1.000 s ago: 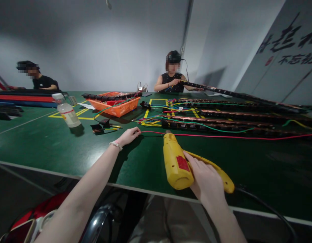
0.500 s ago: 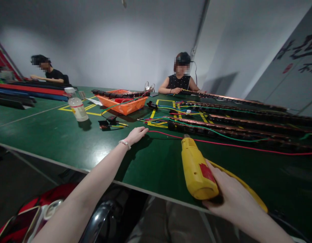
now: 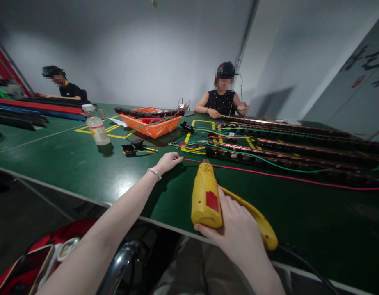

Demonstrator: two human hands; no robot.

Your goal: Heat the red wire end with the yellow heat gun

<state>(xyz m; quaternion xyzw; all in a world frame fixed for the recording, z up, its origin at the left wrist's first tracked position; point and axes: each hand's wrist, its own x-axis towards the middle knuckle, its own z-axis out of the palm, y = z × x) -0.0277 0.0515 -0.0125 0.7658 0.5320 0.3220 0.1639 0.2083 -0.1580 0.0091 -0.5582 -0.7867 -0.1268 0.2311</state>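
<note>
My left hand (image 3: 169,162) pinches the end of a red wire (image 3: 257,173) just above the green tabletop. The wire runs off to the right along the table. My right hand (image 3: 235,221) is wrapped round a yellow heat gun (image 3: 204,196), whose nozzle points forward, close to the red wire and to the right of my left hand. A black cord trails from the gun's handle. Beyond the wire lies a long black strip with copper bars (image 3: 263,157), with a bundle of coloured wires (image 3: 192,148) at its left end.
An orange basket (image 3: 155,128) holds more strips. To its left stands a clear bottle (image 3: 97,127). Small black parts with yellow leads (image 3: 134,148) lie before the basket. One co-worker (image 3: 222,96) sits across the table, another (image 3: 68,88) at far left.
The heat gun in my right hand has moved left, its nozzle nearer my left hand. My left hand still pinches the red wire. The co-worker opposite has raised one hand.
</note>
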